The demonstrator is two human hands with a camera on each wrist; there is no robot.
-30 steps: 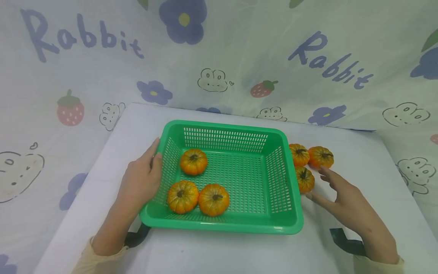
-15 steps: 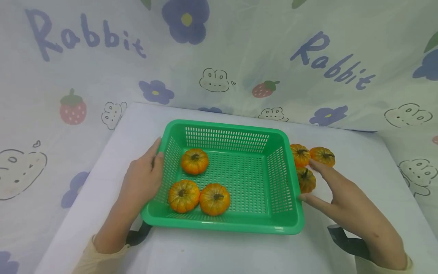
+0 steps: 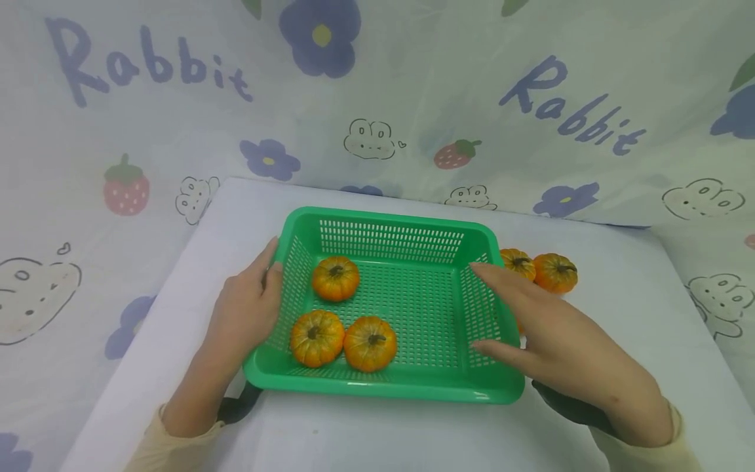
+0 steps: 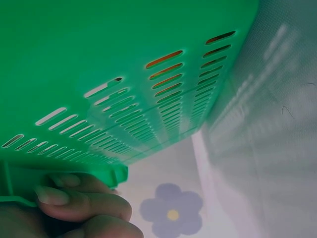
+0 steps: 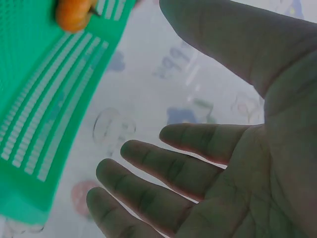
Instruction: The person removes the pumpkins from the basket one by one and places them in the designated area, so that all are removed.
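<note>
A green plastic basket (image 3: 383,218) holds three small orange pumpkins: one farther back (image 3: 335,278), two side by side near the front (image 3: 316,338) (image 3: 369,343). My left hand (image 3: 244,308) grips the basket's left rim; in the left wrist view its fingers (image 4: 89,206) curl under the rim. My right hand (image 3: 560,341) is over the basket's right rim, thumb and fingers spread, with nothing between them. In the right wrist view its palm (image 5: 223,183) is bare. Just right of the basket lie more pumpkins (image 3: 556,273) (image 3: 518,261), one almost wholly hidden behind the right hand.
The basket stands on a white-covered table (image 3: 354,432). Behind it hangs a pale cloth (image 3: 413,85) printed with rabbits, flowers and strawberries. A dark band (image 3: 569,406) shows at the right wrist, and another (image 3: 238,405) at the left.
My right hand has moved left from beside the outer pumpkins to over the basket's right rim, now covering one outer pumpkin. The left hand, basket and inner pumpkins have stayed put.
</note>
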